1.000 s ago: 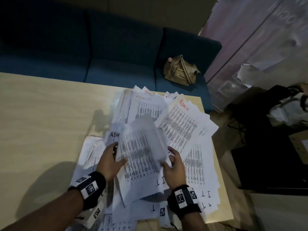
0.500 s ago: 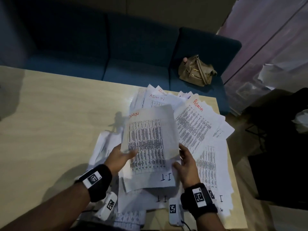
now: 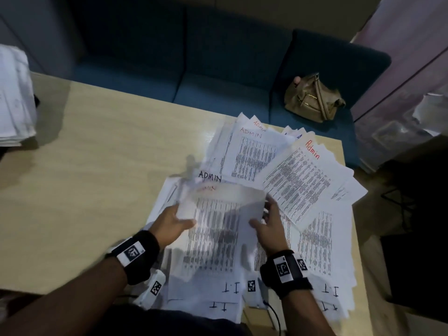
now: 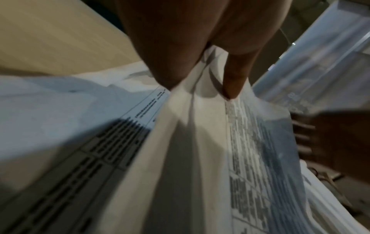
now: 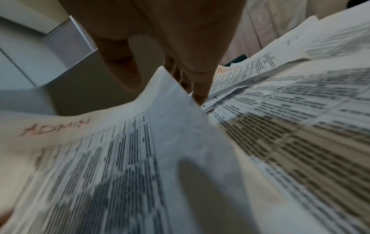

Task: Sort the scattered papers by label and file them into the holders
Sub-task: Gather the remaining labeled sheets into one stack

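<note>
Printed sheets [image 3: 300, 185] labelled ADMIN and I.T lie scattered over the right half of the wooden table [image 3: 97, 190]. I hold one blurred sheet with a red ADMIN label [image 3: 218, 214] just above the pile. My left hand [image 3: 174, 224] pinches its left edge, thumb [image 4: 234, 82] on top and fingers underneath. My right hand [image 3: 269, 224] is at its right edge, with the thumb over the paper and straight, spread fingers [image 5: 198, 82] behind it. The red label [image 5: 56, 126] also shows in the right wrist view.
A stack of white papers [image 3: 14, 93] stands at the table's far left edge. A dark blue sofa [image 3: 218, 57] runs behind the table, with a tan handbag [image 3: 315, 98] on it. The right table edge [image 3: 349, 214] drops to a dark floor with bags.
The held sheet went from curled in the air to flat and lower over the pile. Both hands moved with it. The view swung left, bringing the far-left stack into sight.
</note>
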A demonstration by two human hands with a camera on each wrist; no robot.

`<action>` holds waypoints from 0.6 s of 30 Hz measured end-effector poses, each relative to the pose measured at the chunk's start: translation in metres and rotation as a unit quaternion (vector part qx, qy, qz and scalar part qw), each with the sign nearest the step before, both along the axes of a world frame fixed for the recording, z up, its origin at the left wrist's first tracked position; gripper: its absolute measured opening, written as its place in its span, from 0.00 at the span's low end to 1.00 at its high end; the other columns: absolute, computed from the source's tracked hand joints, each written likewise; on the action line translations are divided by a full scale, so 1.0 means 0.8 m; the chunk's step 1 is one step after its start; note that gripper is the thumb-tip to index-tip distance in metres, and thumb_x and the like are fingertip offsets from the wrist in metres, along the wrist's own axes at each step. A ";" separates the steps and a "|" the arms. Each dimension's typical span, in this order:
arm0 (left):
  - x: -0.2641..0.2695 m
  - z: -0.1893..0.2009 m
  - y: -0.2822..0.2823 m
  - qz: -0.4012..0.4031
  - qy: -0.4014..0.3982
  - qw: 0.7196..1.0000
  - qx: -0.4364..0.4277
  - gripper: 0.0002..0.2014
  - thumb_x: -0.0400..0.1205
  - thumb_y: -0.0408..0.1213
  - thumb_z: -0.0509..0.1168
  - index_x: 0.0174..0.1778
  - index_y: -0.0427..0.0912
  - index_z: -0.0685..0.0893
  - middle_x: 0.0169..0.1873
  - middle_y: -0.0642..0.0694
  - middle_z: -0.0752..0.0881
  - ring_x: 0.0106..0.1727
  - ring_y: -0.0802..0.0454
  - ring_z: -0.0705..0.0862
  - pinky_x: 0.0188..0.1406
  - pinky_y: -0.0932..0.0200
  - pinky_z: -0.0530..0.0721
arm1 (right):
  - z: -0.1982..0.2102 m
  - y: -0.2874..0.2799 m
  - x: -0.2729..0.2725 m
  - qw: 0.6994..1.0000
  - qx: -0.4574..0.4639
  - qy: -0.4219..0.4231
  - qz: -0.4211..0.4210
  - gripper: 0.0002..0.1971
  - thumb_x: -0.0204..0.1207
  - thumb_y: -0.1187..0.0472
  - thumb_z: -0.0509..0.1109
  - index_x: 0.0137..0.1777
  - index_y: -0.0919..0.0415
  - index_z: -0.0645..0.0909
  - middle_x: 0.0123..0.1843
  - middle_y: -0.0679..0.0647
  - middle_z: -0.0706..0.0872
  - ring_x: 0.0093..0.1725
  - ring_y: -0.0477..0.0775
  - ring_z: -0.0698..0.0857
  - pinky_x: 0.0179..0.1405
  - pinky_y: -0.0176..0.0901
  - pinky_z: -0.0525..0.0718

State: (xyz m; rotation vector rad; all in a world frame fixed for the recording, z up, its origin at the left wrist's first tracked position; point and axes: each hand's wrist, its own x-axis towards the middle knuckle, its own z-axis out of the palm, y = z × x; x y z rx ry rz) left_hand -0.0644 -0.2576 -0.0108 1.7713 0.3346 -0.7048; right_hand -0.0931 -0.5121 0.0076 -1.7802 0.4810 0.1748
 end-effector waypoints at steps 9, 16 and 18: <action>-0.018 0.005 -0.001 -0.038 -0.035 0.995 0.090 0.24 0.82 0.45 0.66 0.72 0.38 0.76 0.57 0.30 0.85 0.58 0.31 0.84 0.58 0.45 0.81 | -0.002 0.036 0.021 0.983 -0.163 -0.044 0.078 0.21 0.80 0.56 0.68 0.72 0.53 0.73 0.69 0.51 0.79 0.66 0.49 0.76 0.62 0.41 0.73; -0.018 -0.009 0.038 0.013 -0.048 0.994 0.102 0.16 0.85 0.35 0.62 0.66 0.29 0.76 0.30 0.43 0.81 0.30 0.54 0.72 0.36 0.56 0.70 | -0.033 0.010 0.001 0.961 -0.207 0.126 -0.131 0.38 0.71 0.57 0.77 0.78 0.62 0.62 0.71 0.62 0.74 0.70 0.64 0.76 0.69 0.55 0.75; -0.022 -0.012 0.038 0.020 -0.038 0.994 0.099 0.16 0.85 0.34 0.62 0.67 0.31 0.77 0.32 0.42 0.82 0.30 0.54 0.72 0.36 0.57 0.71 | -0.028 0.015 0.002 0.972 -0.156 0.122 -0.127 0.37 0.71 0.62 0.77 0.77 0.63 0.62 0.62 0.59 0.80 0.61 0.62 0.82 0.59 0.47 0.79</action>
